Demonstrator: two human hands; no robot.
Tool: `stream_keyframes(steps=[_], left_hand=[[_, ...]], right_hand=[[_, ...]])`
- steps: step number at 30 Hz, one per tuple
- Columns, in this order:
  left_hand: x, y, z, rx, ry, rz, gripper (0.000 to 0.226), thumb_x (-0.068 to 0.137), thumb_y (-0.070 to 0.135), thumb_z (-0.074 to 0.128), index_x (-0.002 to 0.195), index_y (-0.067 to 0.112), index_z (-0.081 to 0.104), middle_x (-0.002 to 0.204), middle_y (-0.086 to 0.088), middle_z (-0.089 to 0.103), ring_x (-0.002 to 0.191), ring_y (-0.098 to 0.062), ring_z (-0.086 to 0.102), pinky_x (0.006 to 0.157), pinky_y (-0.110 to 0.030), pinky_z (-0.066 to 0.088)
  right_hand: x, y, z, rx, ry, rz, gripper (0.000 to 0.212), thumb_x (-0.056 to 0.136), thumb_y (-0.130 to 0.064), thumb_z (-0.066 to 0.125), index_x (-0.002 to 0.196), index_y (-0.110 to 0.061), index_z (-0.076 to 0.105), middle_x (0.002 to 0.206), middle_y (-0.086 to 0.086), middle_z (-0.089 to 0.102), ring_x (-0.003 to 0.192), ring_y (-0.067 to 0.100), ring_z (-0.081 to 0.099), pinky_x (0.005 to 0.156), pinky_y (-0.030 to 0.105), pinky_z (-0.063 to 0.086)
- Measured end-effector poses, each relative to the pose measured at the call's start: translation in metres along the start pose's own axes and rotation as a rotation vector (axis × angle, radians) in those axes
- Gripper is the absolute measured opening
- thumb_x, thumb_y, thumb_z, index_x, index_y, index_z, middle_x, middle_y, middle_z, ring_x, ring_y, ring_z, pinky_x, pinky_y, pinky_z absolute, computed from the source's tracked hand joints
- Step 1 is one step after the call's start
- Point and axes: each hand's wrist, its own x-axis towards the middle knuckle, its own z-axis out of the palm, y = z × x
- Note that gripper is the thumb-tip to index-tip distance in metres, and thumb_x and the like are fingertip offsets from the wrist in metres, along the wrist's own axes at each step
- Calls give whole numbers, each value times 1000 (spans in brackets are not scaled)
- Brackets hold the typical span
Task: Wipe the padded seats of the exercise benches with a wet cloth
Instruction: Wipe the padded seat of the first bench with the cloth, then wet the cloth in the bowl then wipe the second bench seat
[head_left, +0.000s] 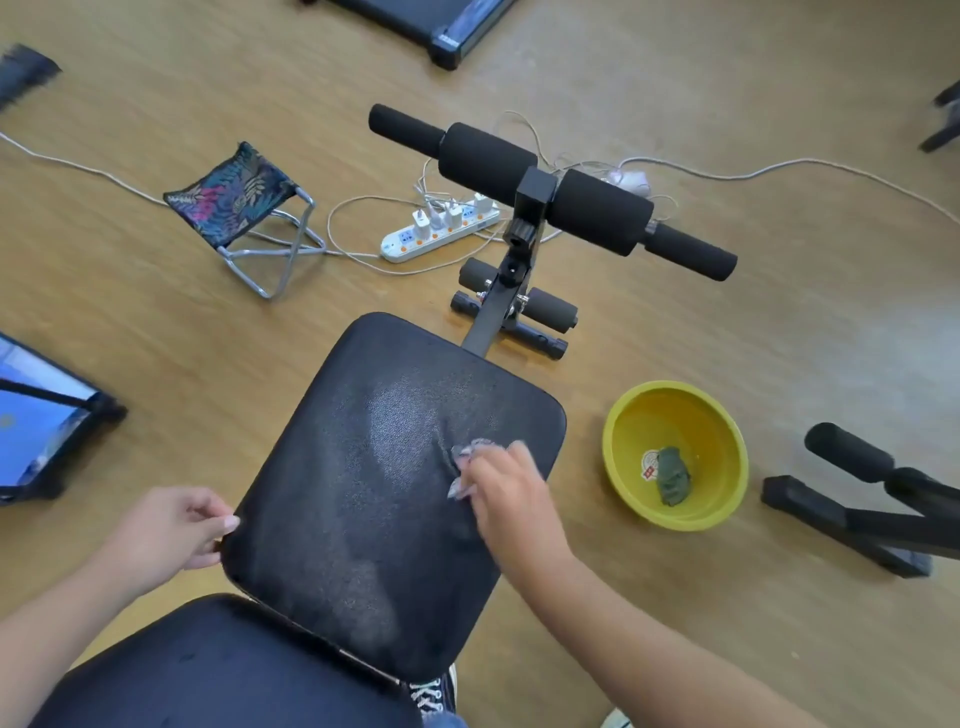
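Head view: seat pad (363, 467) long axis runs toward foam rollers (550, 192)

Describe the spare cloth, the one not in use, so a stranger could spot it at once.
Start from the black padded seat in the middle and look to the floor on its right, where a yellow bowl sits. The spare cloth is the crumpled dark green wad inside it. The other cloth is pale and pressed on the seat under the right hand.
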Motion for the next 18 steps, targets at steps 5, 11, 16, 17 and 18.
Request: stream_keyframes(steps=[5,11,16,17,18], left_hand=[[-26,84,27,226,248,417,18,78,14,78,78,31,73,84,15,72,75,0,66,62,-5,45],[-88,199,140,154,-76,764,19,78,21,80,92,33,75,89,17,72,84,-2,66,71,-6,47],[-147,275,250,221,-272,931,18,82,25,77,99,31,74,91,15,72,88,-3,67,71,-18,56],[-158,287,272,229,-302,953,17,82,23,77,98,29,74,91,13,72,87,-4,67,70,-19,56],[-170,298,293,238,-328,980,17,81,20,78,96,27,74,90,12,72,85,-6,68,69,-21,56]], right_hand=[[-25,1,-23,216,-73,77,11,92,-3,68,91,-15,69,95,2,63,96,25,55,80,35,52],[-52,67,-114,370,226,328,17,87,-3,77,92,-17,69,88,-6,61,88,13,57,72,24,50],[-117,148,-171,366,387,498,21,87,0,73,95,-19,69,90,-7,63,90,2,59,74,16,49],[-131,163,-180,366,414,545,20,88,-1,73,95,-20,69,91,-6,64,91,2,60,75,18,51],[-147,178,-189,371,447,590,18,89,-3,74,95,-20,70,92,-4,66,90,4,61,75,23,54]])
